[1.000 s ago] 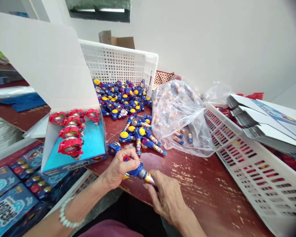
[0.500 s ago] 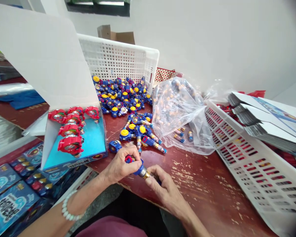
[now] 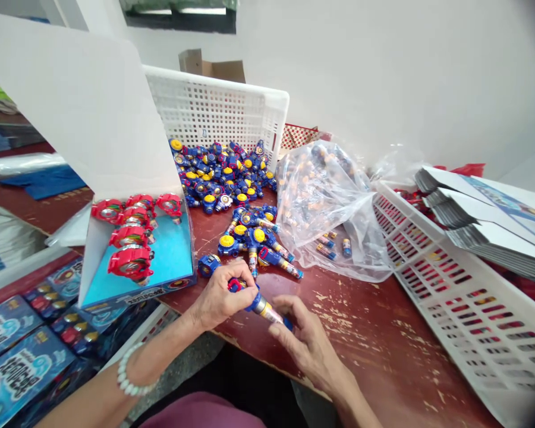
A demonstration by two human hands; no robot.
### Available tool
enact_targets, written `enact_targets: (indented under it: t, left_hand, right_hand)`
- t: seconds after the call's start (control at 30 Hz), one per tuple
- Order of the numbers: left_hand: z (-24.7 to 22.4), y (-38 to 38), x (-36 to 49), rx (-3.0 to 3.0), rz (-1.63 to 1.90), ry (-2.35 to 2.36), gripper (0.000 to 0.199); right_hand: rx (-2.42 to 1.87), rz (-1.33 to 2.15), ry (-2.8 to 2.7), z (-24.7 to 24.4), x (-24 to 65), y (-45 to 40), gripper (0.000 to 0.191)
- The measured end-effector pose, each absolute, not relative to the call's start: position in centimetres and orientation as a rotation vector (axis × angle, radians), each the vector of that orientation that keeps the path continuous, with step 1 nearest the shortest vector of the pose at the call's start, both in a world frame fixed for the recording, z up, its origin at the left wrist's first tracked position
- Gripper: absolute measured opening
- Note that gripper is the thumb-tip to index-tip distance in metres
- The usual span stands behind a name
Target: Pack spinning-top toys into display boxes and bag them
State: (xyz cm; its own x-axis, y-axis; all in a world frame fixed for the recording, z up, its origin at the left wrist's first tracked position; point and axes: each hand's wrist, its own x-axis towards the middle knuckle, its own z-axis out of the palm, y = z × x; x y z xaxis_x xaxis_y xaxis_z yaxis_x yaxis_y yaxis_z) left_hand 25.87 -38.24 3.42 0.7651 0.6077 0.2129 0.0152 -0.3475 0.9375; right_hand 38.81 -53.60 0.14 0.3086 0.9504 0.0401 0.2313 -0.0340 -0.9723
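You hold a small blue toy (image 3: 249,299) with a slim tube sticking out of it, just above the near edge of the red table (image 3: 365,345). It looks light, hard plastic, smooth enough to slip, so grip the chunky blue body rather than the thin tube. Your left hand (image 3: 220,294) is closed around that body; your right hand (image 3: 301,339) pinches the tube's far end with narrow fingers. The joint between the parts is hidden under your fingers. Beyond lie loose blue toys (image 3: 249,238), a clear bag (image 3: 325,202) and an open display box (image 3: 138,261)
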Motion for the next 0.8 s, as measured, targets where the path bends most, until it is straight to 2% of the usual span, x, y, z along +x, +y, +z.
enact_targets:
  t: [0.07, 0.2, 0.27, 0.4, 0.57, 0.7, 0.8]
  left_hand:
    - [2.9, -38.0, 25.8, 1.778, 0.687, 0.487, 0.016]
    - [2.4, -37.6, 26.0, 1.749, 0.706, 0.385, 0.017]
    - [2.2, -37.3, 26.2, 1.701, 0.683, 0.428, 0.018]
    - [1.7, -37.0, 26.4, 1.499, 0.653, 0.578, 0.019]
    - [1.6, -37.1, 26.7, 1.407, 0.624, 0.565, 0.02]
    - [1.5, -37.3, 27.3, 1.33, 0.605, 0.614, 0.02]
    - [1.8, -37.2, 28.2, 1.423, 0.598, 0.608, 0.02]
  right_hand:
    - [-1.521, 0.876, -1.097, 0.0, 38.6, -53.6, 0.034]
    - [-1.207, 1.339, -0.734, -0.3, 38.5, -53.1, 0.046]
    - [-1.267, 1.246, -0.823, -0.1, 38.7, -52.9, 0.043]
    - [-1.538, 0.826, -1.053, -0.4, 39.1, -52.8, 0.032]
    - [-1.408, 1.125, -0.825, -0.9, 39.2, -52.3, 0.042]
    - [-1.641, 0.702, -1.077, -0.7, 39.2, -52.2, 0.034]
    - [-1.621, 0.745, -1.031, -1.3, 39.7, -51.7, 0.04]
